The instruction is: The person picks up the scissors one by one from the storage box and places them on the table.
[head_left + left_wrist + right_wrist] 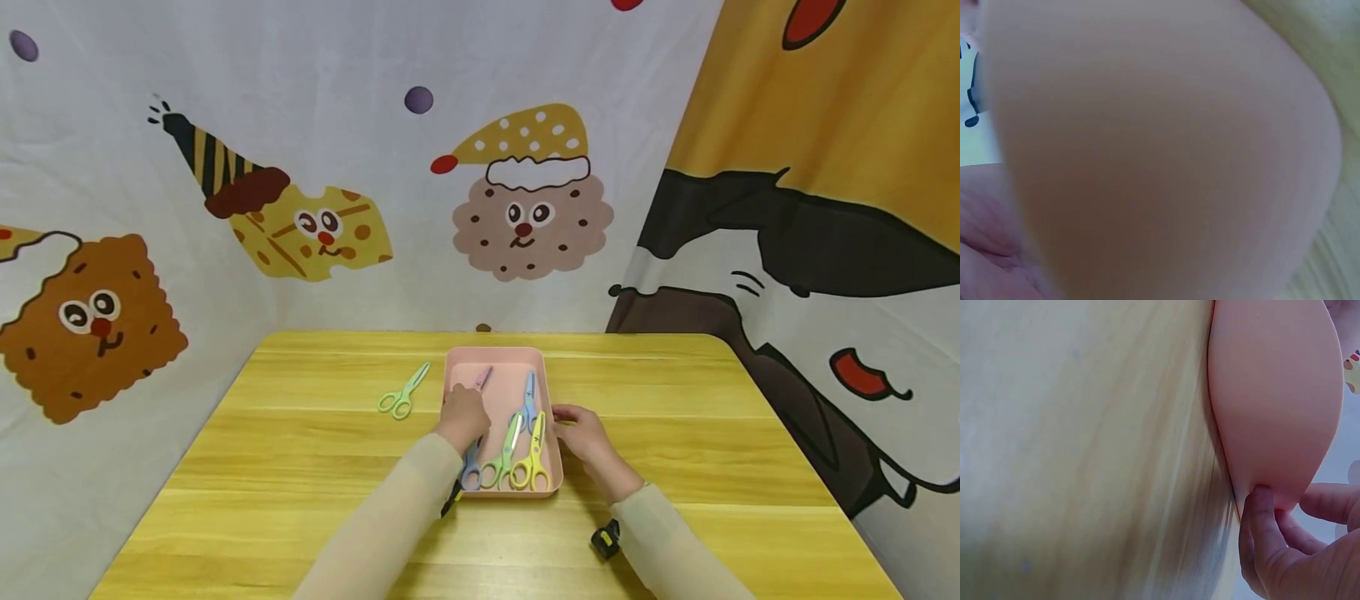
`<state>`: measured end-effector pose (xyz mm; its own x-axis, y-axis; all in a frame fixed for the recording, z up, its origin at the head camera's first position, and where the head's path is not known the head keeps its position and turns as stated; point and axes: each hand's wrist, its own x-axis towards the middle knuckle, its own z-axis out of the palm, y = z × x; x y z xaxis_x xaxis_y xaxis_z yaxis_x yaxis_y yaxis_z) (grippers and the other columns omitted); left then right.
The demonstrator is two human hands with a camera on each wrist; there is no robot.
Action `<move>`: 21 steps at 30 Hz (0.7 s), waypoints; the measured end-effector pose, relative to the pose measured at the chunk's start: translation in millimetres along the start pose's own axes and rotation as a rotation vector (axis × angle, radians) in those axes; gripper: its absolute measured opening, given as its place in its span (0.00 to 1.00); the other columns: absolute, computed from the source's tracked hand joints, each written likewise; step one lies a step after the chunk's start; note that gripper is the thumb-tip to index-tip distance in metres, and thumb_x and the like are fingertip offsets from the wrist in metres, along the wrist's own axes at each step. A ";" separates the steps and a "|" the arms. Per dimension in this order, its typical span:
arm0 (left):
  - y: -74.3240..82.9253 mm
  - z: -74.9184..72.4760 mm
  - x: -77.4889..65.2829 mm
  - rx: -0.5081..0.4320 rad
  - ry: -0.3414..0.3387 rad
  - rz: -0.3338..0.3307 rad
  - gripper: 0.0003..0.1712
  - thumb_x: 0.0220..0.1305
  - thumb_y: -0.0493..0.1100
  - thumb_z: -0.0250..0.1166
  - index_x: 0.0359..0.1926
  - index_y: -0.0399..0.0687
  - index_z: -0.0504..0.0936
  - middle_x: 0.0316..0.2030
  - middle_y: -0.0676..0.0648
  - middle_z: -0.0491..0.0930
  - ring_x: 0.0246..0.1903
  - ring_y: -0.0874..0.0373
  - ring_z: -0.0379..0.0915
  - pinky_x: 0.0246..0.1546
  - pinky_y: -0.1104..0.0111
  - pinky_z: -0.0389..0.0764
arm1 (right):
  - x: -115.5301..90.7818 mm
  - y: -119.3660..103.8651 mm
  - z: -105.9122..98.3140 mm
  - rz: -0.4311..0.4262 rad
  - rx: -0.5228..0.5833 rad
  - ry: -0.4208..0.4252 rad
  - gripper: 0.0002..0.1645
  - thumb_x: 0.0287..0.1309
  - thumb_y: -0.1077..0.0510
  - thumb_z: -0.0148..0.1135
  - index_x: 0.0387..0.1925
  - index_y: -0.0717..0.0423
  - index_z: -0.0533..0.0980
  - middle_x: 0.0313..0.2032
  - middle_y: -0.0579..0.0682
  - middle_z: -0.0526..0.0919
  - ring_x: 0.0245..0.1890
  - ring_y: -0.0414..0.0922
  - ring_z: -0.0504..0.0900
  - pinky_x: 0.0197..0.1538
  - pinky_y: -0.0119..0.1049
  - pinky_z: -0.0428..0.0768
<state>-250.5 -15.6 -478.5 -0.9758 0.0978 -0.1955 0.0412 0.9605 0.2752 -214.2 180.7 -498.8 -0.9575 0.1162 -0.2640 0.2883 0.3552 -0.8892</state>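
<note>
A pink tray (497, 357) stands on the table, with scissors lying in it. My left hand (463, 417) reaches over its left side and pinches the purple scissors (483, 379), whose handles are hidden under the fingers. Below that hand lie dark blue scissors (471, 468), partly covered. Further right in the tray are light blue scissors (529, 400), green scissors (504, 458) and yellow scissors (535, 458). My right hand (583, 435) is outside the tray, its fingertips (1263, 497) touching the outer wall. In the left wrist view the blurred tray wall (1179, 125) blocks most of the work.
Another pair of light green scissors (403, 393) lies on the wooden table (315, 433), left of the tray. Behind the table hangs a cloth (360, 50) printed with cartoon cookies. A black wrist strap piece (605, 540) shows by the right sleeve.
</note>
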 end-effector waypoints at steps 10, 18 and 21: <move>-3.8 -3.0 -1.8 -0.098 -0.011 0.035 0.11 0.58 0.40 0.61 0.38 0.36 0.79 0.40 0.39 0.68 0.40 0.48 0.65 0.48 0.59 0.74 | -1.2 -0.6 -0.2 -0.001 0.010 -0.002 0.23 0.58 0.66 0.56 0.56 0.66 0.73 0.53 0.63 0.75 0.52 0.53 0.75 0.50 0.39 0.78; -6.9 -0.3 0.0 -0.077 0.025 0.098 0.17 0.57 0.42 0.63 0.45 0.35 0.78 0.39 0.39 0.70 0.42 0.46 0.63 0.49 0.58 0.70 | -2.4 -2.2 -0.2 -0.003 0.008 0.001 0.23 0.58 0.66 0.56 0.56 0.67 0.73 0.53 0.64 0.75 0.51 0.53 0.75 0.49 0.38 0.78; -8.8 -1.6 -1.0 -0.104 0.014 0.109 0.19 0.53 0.42 0.65 0.44 0.36 0.78 0.39 0.40 0.69 0.42 0.47 0.63 0.50 0.59 0.71 | -2.0 -1.9 -0.2 -0.006 0.010 0.002 0.22 0.58 0.66 0.56 0.55 0.67 0.73 0.53 0.64 0.76 0.50 0.52 0.75 0.48 0.38 0.78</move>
<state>-250.3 -24.5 -479.3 -0.9697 0.1954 -0.1465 0.1249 0.9123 0.3899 -212.9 180.0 -496.5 -0.9592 0.1157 -0.2578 0.2822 0.3464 -0.8946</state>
